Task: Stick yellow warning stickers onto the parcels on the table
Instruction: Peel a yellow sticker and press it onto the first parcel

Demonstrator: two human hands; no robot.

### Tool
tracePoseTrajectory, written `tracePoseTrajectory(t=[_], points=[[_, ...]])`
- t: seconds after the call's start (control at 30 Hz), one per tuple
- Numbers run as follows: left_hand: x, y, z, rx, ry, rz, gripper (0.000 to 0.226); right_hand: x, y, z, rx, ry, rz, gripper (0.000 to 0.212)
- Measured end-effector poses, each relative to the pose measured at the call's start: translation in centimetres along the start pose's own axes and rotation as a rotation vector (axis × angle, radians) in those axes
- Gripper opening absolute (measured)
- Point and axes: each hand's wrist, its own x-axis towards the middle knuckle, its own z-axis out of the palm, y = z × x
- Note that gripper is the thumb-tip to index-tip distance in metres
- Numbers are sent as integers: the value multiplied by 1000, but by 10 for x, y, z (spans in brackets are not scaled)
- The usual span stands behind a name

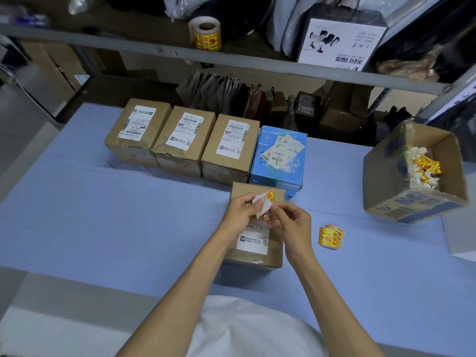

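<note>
A blue-covered bench (pixel 103 215) lay under a cluttered metal shelf. At centre frame the left hand (pixel 240 210) and right hand (pixel 291 222) both pinched one yellow sticker (pixel 270 195), apparently peeling it from its white backing (pixel 262 207) above the near brown parcel (pixel 257 253). Next it would need pressing flat onto that parcel's bare top. Behind stood four more: three brown parcels (pixel 185 140) and one blue parcel (pixel 280 155). One small sticker stack (pixel 331 237) lay at right.

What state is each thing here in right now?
Sticker: pinched between both hands, not yet stuck.
Left hand: pinching sticker.
Right hand: pinching sticker.
Near parcel: sealed, no yellow sticker visible.
Row of four parcels: sealed, unstickered.
Cardboard box: open, holding sticker scraps.
</note>
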Motion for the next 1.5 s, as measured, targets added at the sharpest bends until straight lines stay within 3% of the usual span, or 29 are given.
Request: tracePoseTrajectory(t=[0.17, 0.33, 0.53, 0.67, 0.8, 0.97, 1.1, 1.2, 1.4, 1.5], points=[[4, 3, -8, 88, 197, 8, 25, 3, 0, -5, -11, 71, 20, 13], [4, 10, -1, 242, 293, 53, 32, 4, -1, -4, -55, 100, -12, 11], [7, 21, -11, 106, 450, 96, 30, 8, -6, -8, -63, 179, -58, 9], [-1, 27, -5, 235, 442, 59, 34, 9, -4, -3, -79, 188, -66, 9], [-8, 24, -3, 337, 352, 6, 24, 11, -2, 1, -142, 214, -95, 9], [-18, 21, 1, 542, 263, 156, 39, 12, -2, 7, -170, 234, -93, 10], [-21, 21, 5, 809, 260, 405, 11, 10, -3, 11, -180, 221, -95, 13], [-18, 16, 6, 1041, 209, 533, 27, 11, -2, 11, -194, 212, -82, 14], [-14, 12, 4, 1017, 298, 520, 11, 11, -2, 11, -123, 144, -26, 17], [-11, 17, 3, 754, 369, 365, 5, 10, -4, 9, -16, 137, -14, 14]])
